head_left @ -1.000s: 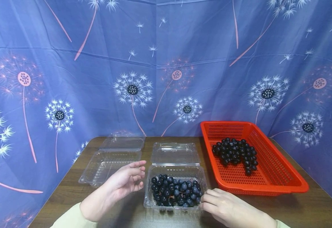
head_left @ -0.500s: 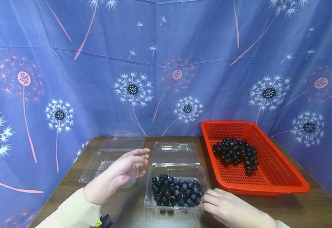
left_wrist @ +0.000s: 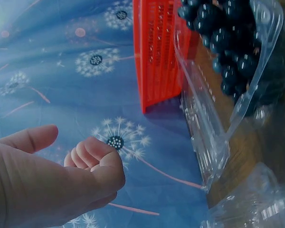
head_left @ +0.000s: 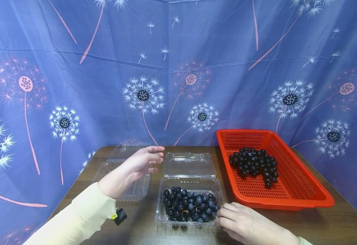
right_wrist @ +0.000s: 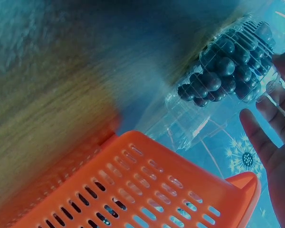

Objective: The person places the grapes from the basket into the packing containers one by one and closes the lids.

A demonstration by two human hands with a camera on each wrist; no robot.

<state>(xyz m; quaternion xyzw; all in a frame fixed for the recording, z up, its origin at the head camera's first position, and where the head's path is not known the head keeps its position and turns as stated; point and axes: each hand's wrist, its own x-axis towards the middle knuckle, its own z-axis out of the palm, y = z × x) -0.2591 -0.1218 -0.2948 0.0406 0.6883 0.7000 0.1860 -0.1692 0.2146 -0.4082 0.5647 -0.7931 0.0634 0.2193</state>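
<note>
A clear plastic clamshell container [head_left: 190, 182] stands at the middle front of the table with its lid [head_left: 189, 165] laid back behind it. Dark grapes [head_left: 190, 205] fill its base. At the container's front right corner, my right hand [head_left: 242, 219] pinches the rim; in the right wrist view its fingers [right_wrist: 270, 111] lie along the plastic. My left hand [head_left: 143, 161] is raised between this lid and a second clear container [head_left: 140, 189], fingers loosely bent and holding nothing. The left wrist view shows that hand [left_wrist: 61, 175] apart from the grape container.
A red perforated basket [head_left: 301, 200] stands at the right, with a bunch of dark grapes [head_left: 253, 163] inside. My left forearm partly covers the second container. Behind the wooden table [head_left: 141, 228] hangs a blue dandelion-print cloth [head_left: 104, 102].
My left hand has moved up and away from me, from beside the grape container's left side to near its open lid. My right hand has stayed at the front right corner.
</note>
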